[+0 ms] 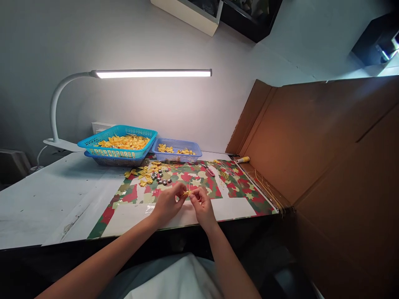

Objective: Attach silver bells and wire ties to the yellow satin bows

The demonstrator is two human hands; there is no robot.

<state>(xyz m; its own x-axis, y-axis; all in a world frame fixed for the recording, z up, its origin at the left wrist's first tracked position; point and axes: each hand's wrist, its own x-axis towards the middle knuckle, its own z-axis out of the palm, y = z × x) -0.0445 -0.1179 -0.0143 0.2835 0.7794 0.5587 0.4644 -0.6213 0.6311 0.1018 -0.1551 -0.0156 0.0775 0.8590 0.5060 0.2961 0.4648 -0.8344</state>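
My left hand (168, 203) and my right hand (202, 204) meet above the near part of the table. Pinched between the fingertips of both is a small yellow bow (186, 193), mostly covered by the fingers. Just beyond my left hand lie several silver jingle bells (160, 178). Loose yellow ribbon bows (145, 172) are heaped to the left of the bells. Thin gold wire ties (170, 165) lie behind them.
A turquoise basket (90, 144) of yellow bows sits stacked at the back left, beside a lilac basket (197, 157) with fewer bows. A pink-handled tool (209, 170) lies on the patterned covering. A lamp (152, 74) hangs overhead; a cardboard panel (327, 133) stands at right.
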